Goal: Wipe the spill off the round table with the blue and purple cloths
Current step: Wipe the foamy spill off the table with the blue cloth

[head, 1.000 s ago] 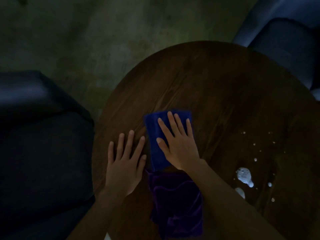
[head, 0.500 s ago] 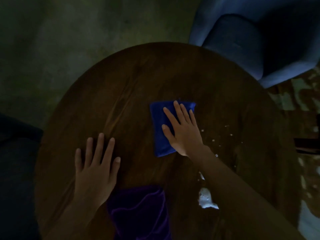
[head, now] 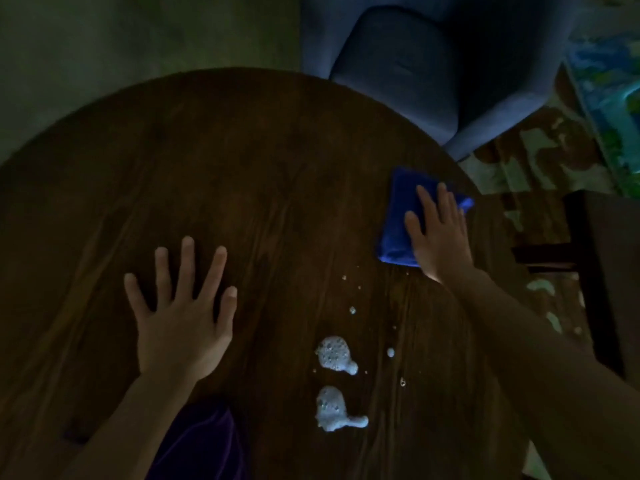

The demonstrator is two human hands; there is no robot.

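The round dark wooden table (head: 242, 161) fills the view in dim light. A folded blue cloth (head: 398, 216) lies near its right edge, and my right hand (head: 440, 233) presses flat on top of it, fingers together. Two white foamy blobs of spill (head: 334, 355) sit near the front of the table, with small droplets scattered between them and the blue cloth. My left hand (head: 183, 317) rests flat on the bare wood with fingers spread, holding nothing. The purple cloth (head: 204, 445) lies crumpled at the near edge, partly under my left forearm.
A blue upholstered armchair (head: 415, 64) stands close behind the table at the upper right. A dark wooden piece of furniture (head: 602, 258) sits to the right on a patterned rug (head: 540, 150). Grey floor lies beyond the table's left side.
My right hand has slid the blue cloth from the table's middle out to its right edge. The view has shifted right. My left hand stays flat on the wood.
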